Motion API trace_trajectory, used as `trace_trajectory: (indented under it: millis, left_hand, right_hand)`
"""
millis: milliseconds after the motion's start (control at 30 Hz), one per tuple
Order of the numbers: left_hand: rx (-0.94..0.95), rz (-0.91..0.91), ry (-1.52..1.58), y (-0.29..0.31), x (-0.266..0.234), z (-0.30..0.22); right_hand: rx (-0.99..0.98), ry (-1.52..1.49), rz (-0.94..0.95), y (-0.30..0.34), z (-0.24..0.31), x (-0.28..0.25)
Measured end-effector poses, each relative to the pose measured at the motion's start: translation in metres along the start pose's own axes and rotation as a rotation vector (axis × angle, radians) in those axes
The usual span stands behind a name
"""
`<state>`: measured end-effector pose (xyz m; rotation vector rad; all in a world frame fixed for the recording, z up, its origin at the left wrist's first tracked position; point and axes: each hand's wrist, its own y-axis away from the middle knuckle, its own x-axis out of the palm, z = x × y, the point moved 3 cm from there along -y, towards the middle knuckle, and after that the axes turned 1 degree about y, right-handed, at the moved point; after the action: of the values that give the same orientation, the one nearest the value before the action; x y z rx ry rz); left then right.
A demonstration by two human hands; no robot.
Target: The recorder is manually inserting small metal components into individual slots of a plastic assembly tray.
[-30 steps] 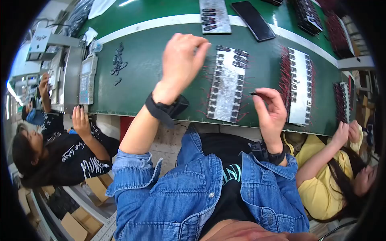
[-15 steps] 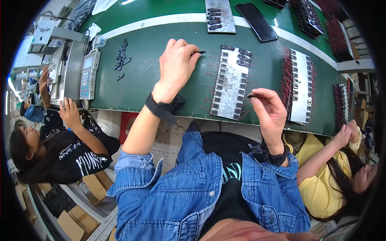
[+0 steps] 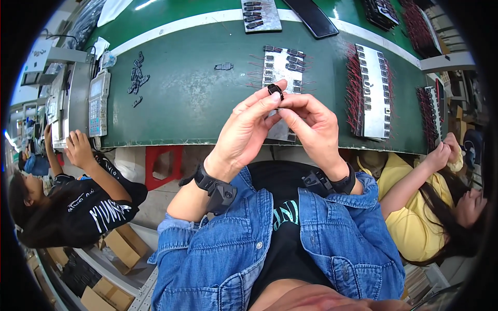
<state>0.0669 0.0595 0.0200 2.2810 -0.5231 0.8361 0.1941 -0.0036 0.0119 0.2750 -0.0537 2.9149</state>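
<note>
My left hand (image 3: 241,127) pinches a small black plastic part (image 3: 275,92) between thumb and fingertips. My right hand (image 3: 314,127) meets it there, thumb and forefinger closed on something small and dark, mostly hidden by the fingers. Both hands are over the near part of a metal plate (image 3: 280,70). Square black pieces with thin red wires line that plate's two long edges, and several black parts (image 3: 295,60) lie on its far end. Left of the plate, a single black part (image 3: 224,67) rests on the green tabletop (image 3: 176,103).
A loose pile of black parts (image 3: 137,78) lies farther left, near a grey keypad device (image 3: 98,103). To the right is another wired metal plate (image 3: 373,93). A phone (image 3: 312,18) and a plate of parts (image 3: 260,15) sit at the back. Co-workers sit on both sides.
My hands have come together over the plate; they were apart before. The single black part now shows on the table where my left hand was. The view has shifted slightly.
</note>
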Motion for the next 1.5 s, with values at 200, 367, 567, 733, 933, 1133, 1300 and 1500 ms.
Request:
trace_trajectory:
  millis: [200, 367, 567, 733, 933, 1133, 1300, 1500]
  left_hand:
    - [0.15, 0.114, -0.555, -0.006, -0.026, -0.026]
    - [0.089, 0.14, -0.833, -0.012, -0.032, -0.03]
    - [0.119, 0.065, -0.692, -0.01, -0.032, -0.013]
    - [0.262, 0.003, -0.685, -0.007, -0.026, -0.001]
    - [0.219, 0.02, -0.671, -0.007, -0.023, -0.002]
    - [0.254, 0.039, -0.726, -0.007, -0.024, 0.003]
    - [0.287, 0.038, -0.795, -0.006, -0.023, 0.002]
    - [0.314, 0.012, -0.91, -0.007, -0.028, 0.009]
  right_hand:
    - [-0.046, 0.334, 0.069, 0.0, 0.013, -0.013]
    - [-0.059, 0.501, 0.117, 0.002, 0.01, -0.014]
    - [-0.381, 0.678, -0.092, 0.002, 0.022, -0.018]
    - [-0.2, 0.573, -0.061, 0.002, 0.024, -0.011]
    - [-0.001, 0.459, -0.063, -0.005, 0.006, -0.019]
    - [0.03, 0.435, -0.012, -0.006, -0.002, -0.024]
    - [0.085, 0.248, 0.008, -0.004, -0.011, -0.024]
    - [0.227, 0.291, 0.019, -0.002, -0.011, -0.023]
